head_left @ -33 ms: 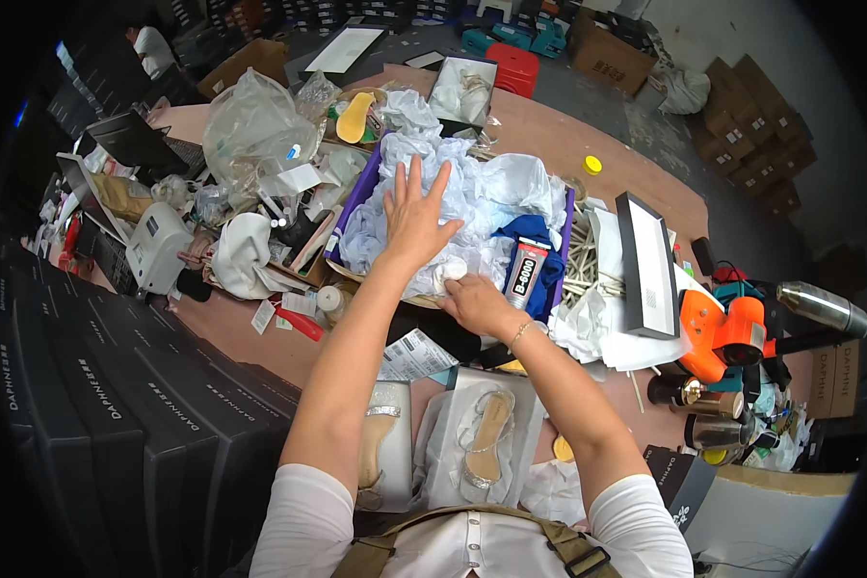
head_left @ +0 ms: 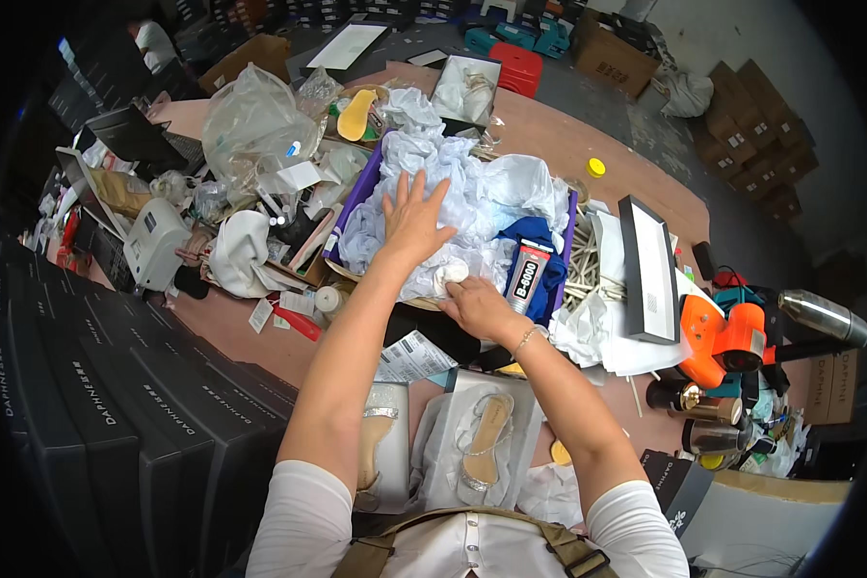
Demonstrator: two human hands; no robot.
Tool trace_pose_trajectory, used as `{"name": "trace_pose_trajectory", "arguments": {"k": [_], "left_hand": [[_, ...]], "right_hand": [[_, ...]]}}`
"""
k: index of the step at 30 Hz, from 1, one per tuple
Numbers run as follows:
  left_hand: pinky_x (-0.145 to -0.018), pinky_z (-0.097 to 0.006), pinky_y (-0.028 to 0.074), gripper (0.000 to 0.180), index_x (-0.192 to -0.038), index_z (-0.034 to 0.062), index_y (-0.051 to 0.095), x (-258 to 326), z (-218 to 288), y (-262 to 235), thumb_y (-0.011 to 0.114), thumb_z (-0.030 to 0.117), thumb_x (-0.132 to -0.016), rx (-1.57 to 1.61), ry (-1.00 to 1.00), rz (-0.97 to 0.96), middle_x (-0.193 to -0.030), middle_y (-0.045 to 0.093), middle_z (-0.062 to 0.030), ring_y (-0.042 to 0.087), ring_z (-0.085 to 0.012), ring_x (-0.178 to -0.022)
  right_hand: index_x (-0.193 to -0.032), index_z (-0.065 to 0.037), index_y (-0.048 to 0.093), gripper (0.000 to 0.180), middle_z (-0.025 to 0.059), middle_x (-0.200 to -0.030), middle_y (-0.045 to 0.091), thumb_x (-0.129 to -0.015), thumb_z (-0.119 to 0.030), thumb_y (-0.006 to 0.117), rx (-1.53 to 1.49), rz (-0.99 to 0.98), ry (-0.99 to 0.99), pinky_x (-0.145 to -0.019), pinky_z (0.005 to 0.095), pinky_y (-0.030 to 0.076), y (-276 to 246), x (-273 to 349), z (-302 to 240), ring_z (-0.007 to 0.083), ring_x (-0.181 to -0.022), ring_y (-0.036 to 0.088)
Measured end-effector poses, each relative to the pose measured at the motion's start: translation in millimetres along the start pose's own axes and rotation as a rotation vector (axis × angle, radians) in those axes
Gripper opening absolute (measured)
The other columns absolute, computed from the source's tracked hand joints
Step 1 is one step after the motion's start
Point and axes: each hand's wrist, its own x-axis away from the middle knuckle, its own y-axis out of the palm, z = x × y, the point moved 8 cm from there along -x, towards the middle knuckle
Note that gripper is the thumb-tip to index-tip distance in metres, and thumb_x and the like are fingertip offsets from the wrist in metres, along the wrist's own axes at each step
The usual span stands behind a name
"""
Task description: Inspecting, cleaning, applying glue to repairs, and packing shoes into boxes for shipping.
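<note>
My left hand (head_left: 415,220) rests with spread fingers on crumpled white tissue paper (head_left: 472,202), which fills a purple-edged box (head_left: 361,193). At the box's near edge my right hand (head_left: 479,308) is closed, its fingertips on a small white wad (head_left: 449,275); part of the grip is hidden. Beside that hand, a black and red glue tube (head_left: 527,275) leans on dark blue cloth (head_left: 553,279) inside the box. Closer to me, a silvery strapped sandal (head_left: 485,448) lies in paper in an open shoebox (head_left: 525,433). Another glittery sandal (head_left: 380,424) is partly behind my left arm.
Dark shoeboxes (head_left: 116,424) are stacked at left. An orange tool with a metal barrel (head_left: 718,332), a black-rimmed box lid (head_left: 650,270) and white sticks (head_left: 588,265) lie to the right. Plastic bags (head_left: 255,135) and a white device (head_left: 159,246) crowd the left side.
The fingers of my left hand have drawn slightly lower over the tissue paper. My right hand stays at the white wad, and the whole view has shifted a little.
</note>
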Motion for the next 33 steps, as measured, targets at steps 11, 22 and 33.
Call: {"name": "trace_pose_trajectory", "arguments": {"k": [11,22,33], "left_hand": [[-0.094,-0.046,0.036,0.029,-0.099,0.0044,0.062,25.1,-39.6,-22.3,0.071,0.020,-0.076,0.212,-0.031,0.255,-0.104,0.061,-0.0119,0.056,-0.0272,-0.100],[-0.060,-0.022,0.047,0.021,-0.100,0.0015,0.059,45.4,-59.1,-84.9,0.064,0.017,-0.087,1.238,-0.284,0.489,-0.085,0.062,-0.0024,0.056,-0.0065,-0.069],[-0.047,-0.021,0.043,0.029,-0.120,0.0038,0.051,180.8,-46.1,-57.3,0.052,0.016,-0.093,1.856,-0.567,-0.078,-0.102,0.060,-0.0093,0.057,-0.0135,-0.072]], "right_hand": [[-0.090,0.001,0.062,0.023,0.0190,-0.087,0.058,-0.082,-0.021,0.064,-0.083,0.373,-0.051,-0.078,0.0434,0.045,-53.9,19.2,-15.1,0.0360,-0.084,0.057],[-0.125,-0.003,0.049,0.050,0.0239,-0.129,0.046,-0.078,-0.009,0.064,-0.345,0.574,-0.148,-0.098,0.0410,0.040,-148.9,-10.9,-42.2,0.0412,-0.119,0.045],[-0.097,-0.007,0.058,0.036,0.0132,-0.094,0.061,-0.063,0.002,0.065,-0.058,0.369,-0.085,-0.070,0.0395,0.048,-132.9,64.9,-54.0,0.0342,-0.084,0.061]]}}
